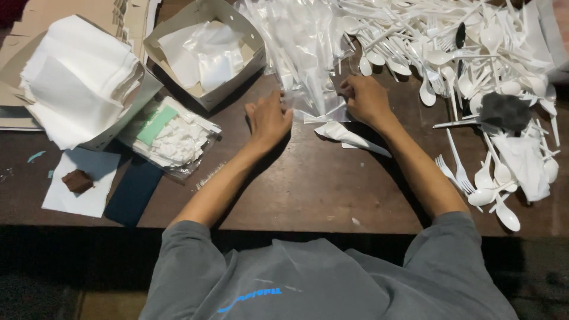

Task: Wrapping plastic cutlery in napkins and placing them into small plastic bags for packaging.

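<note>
My left hand (268, 118) rests palm down on the brown table (308, 184), fingertips touching the near edge of a pile of clear plastic bags (302, 47). My right hand (366, 99) pinches the right edge of the lowest clear bag (320, 106) of that pile. A folded white napkin (349, 137) lies on the table just below my right hand. A heap of white plastic spoons and forks (450, 53) spreads out to the right of the bags.
A cardboard box (204, 50) with plastic sheets stands at the back left. A stack of white napkins (74, 80) sits in a box at far left, a bag of small packets (172, 139) beside it. A dark sponge (504, 111) lies among the cutlery.
</note>
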